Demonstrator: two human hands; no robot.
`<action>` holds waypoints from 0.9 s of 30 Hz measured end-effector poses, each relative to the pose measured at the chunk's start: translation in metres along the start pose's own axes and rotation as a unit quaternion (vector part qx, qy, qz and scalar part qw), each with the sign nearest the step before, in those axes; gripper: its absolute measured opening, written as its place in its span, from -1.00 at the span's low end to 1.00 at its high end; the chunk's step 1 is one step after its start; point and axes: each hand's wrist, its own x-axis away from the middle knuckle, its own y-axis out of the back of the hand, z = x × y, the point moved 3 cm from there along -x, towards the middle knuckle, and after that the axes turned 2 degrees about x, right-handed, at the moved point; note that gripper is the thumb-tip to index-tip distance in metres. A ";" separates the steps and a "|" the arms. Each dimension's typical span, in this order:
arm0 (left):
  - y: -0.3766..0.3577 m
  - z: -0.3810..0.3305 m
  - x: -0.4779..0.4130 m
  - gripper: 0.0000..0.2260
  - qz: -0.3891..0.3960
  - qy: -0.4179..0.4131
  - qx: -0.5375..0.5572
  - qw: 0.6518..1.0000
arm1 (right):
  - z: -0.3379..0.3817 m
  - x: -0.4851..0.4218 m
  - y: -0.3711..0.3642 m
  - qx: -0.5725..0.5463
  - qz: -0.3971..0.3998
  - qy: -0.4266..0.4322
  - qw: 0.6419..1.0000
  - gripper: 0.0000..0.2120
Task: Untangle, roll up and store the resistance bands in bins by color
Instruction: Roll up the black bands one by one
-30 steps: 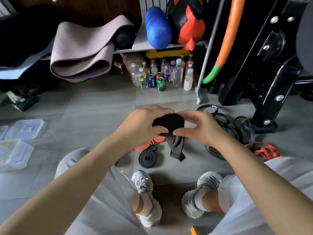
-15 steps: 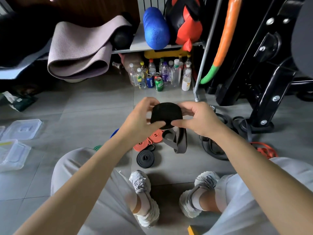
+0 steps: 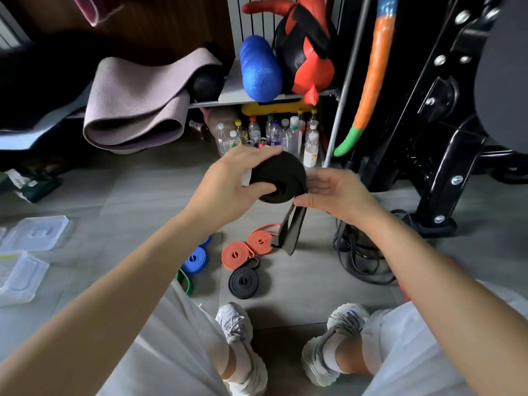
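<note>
Left grip [image 3: 228,184]: grasps the wide black rolled rubber band [image 3: 278,178], thumb at its centre.
Right grip [image 3: 334,192]: pinches the loose tail [image 3: 288,232] at the roll's lower right edge.
Tail axis: hangs downward, below both grips; the right one is nearer.
Likely next move: wind the tail up.
Clear plastic bins [image 3: 20,275]: on the floor, well apart, left side.

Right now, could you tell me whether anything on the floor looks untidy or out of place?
Yes. A heap of dark bands lies tangled beside the machine's foot, unlike the coiled orange rolls, blue roll and black roll. The half-rolled black band trails a loose tail.
</note>
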 end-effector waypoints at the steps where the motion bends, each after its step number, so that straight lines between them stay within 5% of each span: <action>1: 0.004 -0.003 -0.004 -0.43 -0.013 0.009 0.027 0.999 | 0.007 -0.003 0.003 -0.008 -0.010 0.013 1.000 -0.52; 11: 0.044 -0.046 -0.050 -0.49 -0.109 0.044 0.298 0.947 | 0.099 -0.030 0.036 -0.034 -0.036 0.118 0.992 -0.64; 17: 0.033 -0.038 -0.036 -0.51 -0.078 0.072 0.315 0.943 | 0.087 -0.020 0.032 -0.032 -0.061 0.111 0.991 -0.71; 19: 0.031 -0.032 -0.031 -0.54 -0.039 0.078 0.239 0.967 | 0.074 -0.014 0.027 -0.020 -0.043 0.088 0.995 -0.71; 22: 0.037 -0.032 -0.026 -0.44 0.052 0.037 -0.088 0.994 | 0.055 -0.004 0.017 0.033 -0.016 0.054 0.998 -0.71; 24: 0.031 -0.040 -0.021 -0.27 0.121 -0.038 -0.262 0.957 | 0.048 0.002 0.011 0.063 -0.004 0.035 0.997 -0.75; 27: 0.014 -0.048 -0.012 -0.38 0.202 -0.100 -0.347 0.910 | 0.047 0.008 0.005 0.135 0.008 0.034 0.990 -0.78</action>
